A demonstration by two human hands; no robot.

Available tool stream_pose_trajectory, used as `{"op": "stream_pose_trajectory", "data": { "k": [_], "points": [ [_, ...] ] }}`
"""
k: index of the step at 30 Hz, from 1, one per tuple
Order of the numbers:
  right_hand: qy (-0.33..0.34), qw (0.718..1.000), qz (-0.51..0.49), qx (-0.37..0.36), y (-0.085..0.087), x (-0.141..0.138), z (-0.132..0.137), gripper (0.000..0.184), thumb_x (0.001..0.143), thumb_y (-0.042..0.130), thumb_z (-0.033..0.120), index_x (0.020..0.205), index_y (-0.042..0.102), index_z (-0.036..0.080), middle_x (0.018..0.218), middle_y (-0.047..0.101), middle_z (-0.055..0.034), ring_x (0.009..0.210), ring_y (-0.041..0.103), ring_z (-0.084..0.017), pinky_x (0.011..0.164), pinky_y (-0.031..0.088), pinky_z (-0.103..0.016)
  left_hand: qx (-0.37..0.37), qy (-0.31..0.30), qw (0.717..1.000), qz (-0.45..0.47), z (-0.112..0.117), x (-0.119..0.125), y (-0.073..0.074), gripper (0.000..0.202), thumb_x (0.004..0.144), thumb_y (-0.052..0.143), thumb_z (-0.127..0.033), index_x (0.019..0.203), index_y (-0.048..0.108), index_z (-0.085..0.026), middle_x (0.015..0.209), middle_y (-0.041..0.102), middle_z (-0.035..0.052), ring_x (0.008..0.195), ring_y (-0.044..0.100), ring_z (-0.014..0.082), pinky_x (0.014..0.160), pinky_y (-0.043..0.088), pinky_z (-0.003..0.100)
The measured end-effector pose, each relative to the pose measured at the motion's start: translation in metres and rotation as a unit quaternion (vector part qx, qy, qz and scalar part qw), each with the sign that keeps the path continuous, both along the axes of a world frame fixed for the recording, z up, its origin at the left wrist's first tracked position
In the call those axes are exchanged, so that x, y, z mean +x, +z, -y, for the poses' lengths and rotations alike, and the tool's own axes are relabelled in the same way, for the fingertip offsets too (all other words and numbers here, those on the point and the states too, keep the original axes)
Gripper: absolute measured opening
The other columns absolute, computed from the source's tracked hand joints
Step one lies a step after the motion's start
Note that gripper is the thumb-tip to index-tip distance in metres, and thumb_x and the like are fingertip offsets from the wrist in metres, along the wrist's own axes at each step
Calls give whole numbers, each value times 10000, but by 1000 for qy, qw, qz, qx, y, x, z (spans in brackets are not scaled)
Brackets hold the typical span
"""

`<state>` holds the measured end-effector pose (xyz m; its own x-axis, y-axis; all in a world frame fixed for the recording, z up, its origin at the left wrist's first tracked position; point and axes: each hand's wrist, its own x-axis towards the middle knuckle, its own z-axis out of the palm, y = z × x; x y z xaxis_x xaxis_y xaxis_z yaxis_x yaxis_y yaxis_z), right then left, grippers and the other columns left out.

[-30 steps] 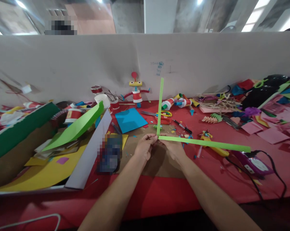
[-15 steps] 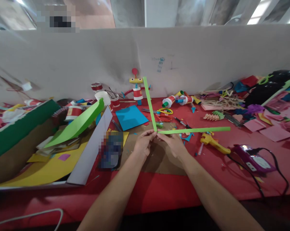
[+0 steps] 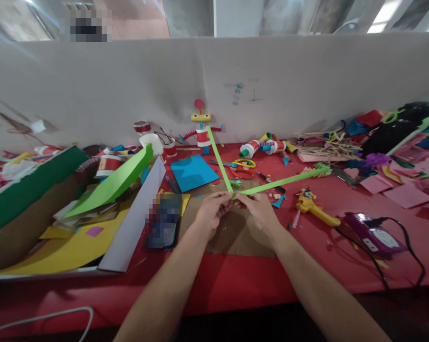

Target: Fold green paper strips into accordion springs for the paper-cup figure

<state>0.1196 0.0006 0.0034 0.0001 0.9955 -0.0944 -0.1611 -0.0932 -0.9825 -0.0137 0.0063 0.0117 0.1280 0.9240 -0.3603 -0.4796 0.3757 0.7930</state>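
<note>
Two light green paper strips (image 3: 219, 159) meet at their near ends, forming a V between my hands. One strip points up and away toward the paper-cup figure (image 3: 203, 137); the other slants off to the right. My left hand (image 3: 213, 209) pinches the joined corner from the left. On the other side of that corner, my right hand (image 3: 255, 206) pinches it too, with fingertips close to the left ones. Below both hands lies a brown cardboard sheet (image 3: 235, 237). A small green folded paper spring (image 3: 235, 183) rests just beyond the fingers.
At left stands an open box (image 3: 128, 228) of paper. A phone (image 3: 164, 221) and blue paper (image 3: 193, 174) lie beside the cardboard. Scissors (image 3: 244, 163) are behind the hands. On the right are a yellow glue gun (image 3: 317, 211), a purple corded box (image 3: 374, 233) and pink paper (image 3: 410, 192).
The right strip has swung upward from nearly level to a slant. The other strip leans further left, its far tip lower. Both hands stay at the corner with slightly shifted fingers.
</note>
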Motion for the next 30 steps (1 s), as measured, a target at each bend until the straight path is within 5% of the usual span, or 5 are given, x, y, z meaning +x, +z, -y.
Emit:
{"op": "stream_pose_trajectory", "data": {
  "k": [16,30],
  "points": [
    [43,997,28,50,3,2,1,238,686,655,399,711,684,164,649,663,-19,607,584,-137,608,450,-266,100,65,988,-94,8,6,6,265,485,782,-262,619,597,-128,587,589,-14,525,547,88,587,446,248],
    [61,994,61,74,3,8,-1,222,650,683,389,660,676,167,610,652,-10,572,556,-129,589,422,-264,20,-2,1000,-24,5,-4,11,159,554,743,-161,606,598,-124,610,598,13,563,583,98,637,489,250]
  ]
}}
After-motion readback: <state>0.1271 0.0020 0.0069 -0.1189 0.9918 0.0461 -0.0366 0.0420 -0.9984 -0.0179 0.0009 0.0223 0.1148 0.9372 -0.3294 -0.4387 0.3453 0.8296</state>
